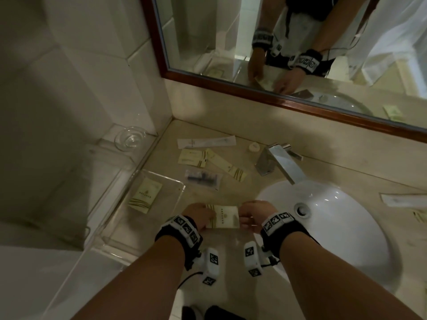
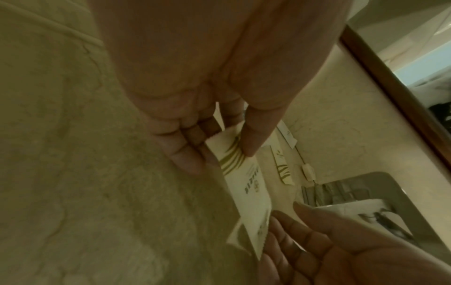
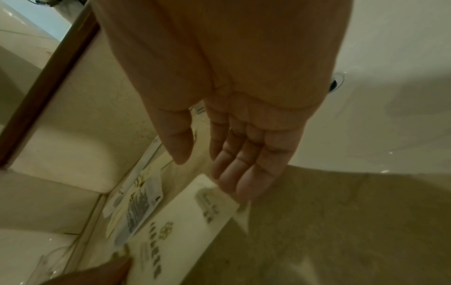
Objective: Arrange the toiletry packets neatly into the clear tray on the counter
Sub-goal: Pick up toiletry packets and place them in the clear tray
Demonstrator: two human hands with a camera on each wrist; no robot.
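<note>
A cream toiletry packet point(image 1: 225, 217) with olive stripes is held between both hands just above the counter, right of the clear tray point(image 1: 159, 177). My left hand point(image 1: 203, 215) pinches its striped end between thumb and fingers point(image 2: 185, 160). My right hand point(image 1: 250, 214) has straight fingers point(image 3: 244, 173) whose tips touch the packet's other end point(image 3: 195, 208), thumb apart. One cream packet point(image 1: 145, 195) lies flat inside the tray. Several more packets point(image 1: 226, 165) lie loose on the counter behind, among them a long white one point(image 1: 206, 142) and a clear one with dark contents point(image 1: 203, 177).
The white sink point(image 1: 323, 215) lies right of my hands, with a chrome faucet point(image 1: 277, 162) behind it. A small white cap point(image 1: 254, 147) sits near the faucet. A glass bowl point(image 1: 130, 137) stands in the back left corner. Another long packet point(image 1: 402, 199) lies right of the sink.
</note>
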